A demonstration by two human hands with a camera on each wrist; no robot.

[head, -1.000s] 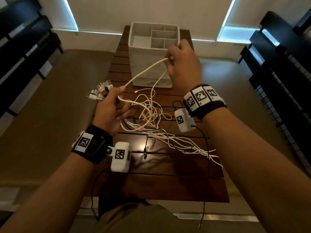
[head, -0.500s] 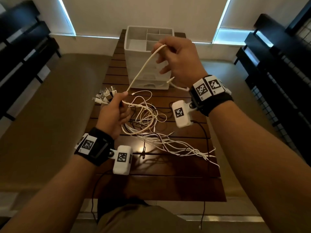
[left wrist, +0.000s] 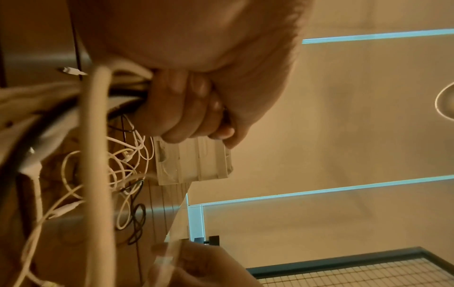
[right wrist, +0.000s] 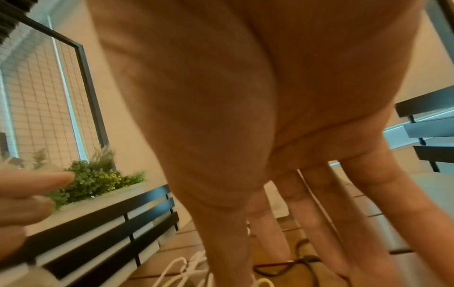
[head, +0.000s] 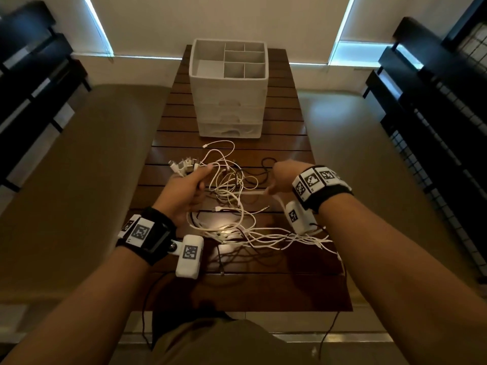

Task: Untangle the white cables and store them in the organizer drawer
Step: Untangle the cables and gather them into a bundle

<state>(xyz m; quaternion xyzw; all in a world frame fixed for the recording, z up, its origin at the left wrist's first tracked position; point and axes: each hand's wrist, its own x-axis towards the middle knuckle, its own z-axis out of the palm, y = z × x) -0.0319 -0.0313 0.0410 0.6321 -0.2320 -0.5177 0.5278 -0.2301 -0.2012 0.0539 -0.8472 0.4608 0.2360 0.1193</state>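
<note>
Both hands (head: 184, 192) grip thin, looping white cables (head: 232, 196).

No readable text, brand, number or sign from my end. Only markings: black-and-white square code tags on the left wristband (head: 141, 231) and its white camera pod (head: 190, 255), and on the right wristband (head: 315, 180) and its pod (head: 296, 216). They are patterns, not letters. White organizer (head: 228, 101) carries no legible label.
</note>
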